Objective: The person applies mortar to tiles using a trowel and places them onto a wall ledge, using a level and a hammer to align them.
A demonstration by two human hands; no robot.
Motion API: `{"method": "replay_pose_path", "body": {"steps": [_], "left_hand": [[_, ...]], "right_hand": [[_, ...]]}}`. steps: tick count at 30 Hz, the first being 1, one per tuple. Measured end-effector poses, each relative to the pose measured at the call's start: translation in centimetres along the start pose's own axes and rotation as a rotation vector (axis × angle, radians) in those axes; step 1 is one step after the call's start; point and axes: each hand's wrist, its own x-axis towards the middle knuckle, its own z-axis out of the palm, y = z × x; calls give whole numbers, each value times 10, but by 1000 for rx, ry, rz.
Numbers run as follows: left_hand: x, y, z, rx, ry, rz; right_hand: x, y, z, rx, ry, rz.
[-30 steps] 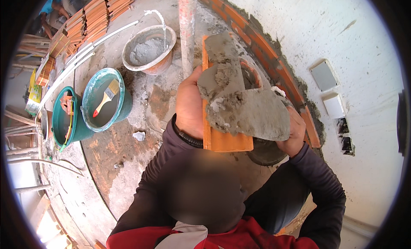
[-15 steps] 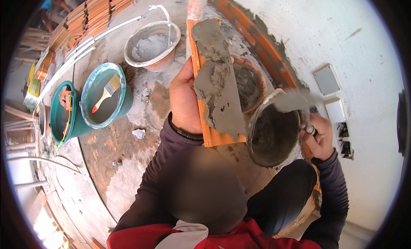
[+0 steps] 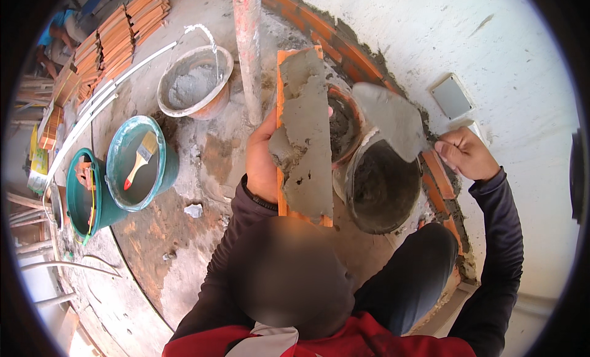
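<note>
Beside the white wall (image 3: 504,43), held up in front of me, an orange clay block (image 3: 281,93) carries grey mortar (image 3: 305,142) over most of its broad face. My left grip (image 3: 261,163) is clamped on the block along its left side. My right grip (image 3: 467,153) is closed around the handle end of a trowel (image 3: 390,114), whose blade overlaps the rim of the dark bucket (image 3: 405,197); I cannot tell whether they touch.

What worries me is the lump of mortar bulging past the block's left edge, close to my left grip: tilt that way and its own weight could drag it off. Wet paste working under my hold could make the block slip, too. Bare orange shows at the lower end, where a thin coat might peel first. A careless swing of the blade could knock the bucket or the brick course (image 3: 362,62) along the wall.
</note>
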Motion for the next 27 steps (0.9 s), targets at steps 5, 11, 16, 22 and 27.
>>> {"method": "replay_pose_path", "body": {"steps": [5, 11, 16, 22, 27], "left_hand": [[7, 0, -7, 79, 29, -21], [9, 1, -28, 125, -183, -123], [15, 10, -42, -112, -148, -63], [30, 27, -34, -97, -247, -118], [66, -23, -17, -51, -249, -191]], "right_hand": [[47, -29, 10, 56, 51, -89], [33, -10, -17, -84, -30, 227], [1, 17, -13, -84, 103, 335], [-57, 37, -4, -444, -65, 264], [-41, 87, 47, -592, -540, 326]]}}
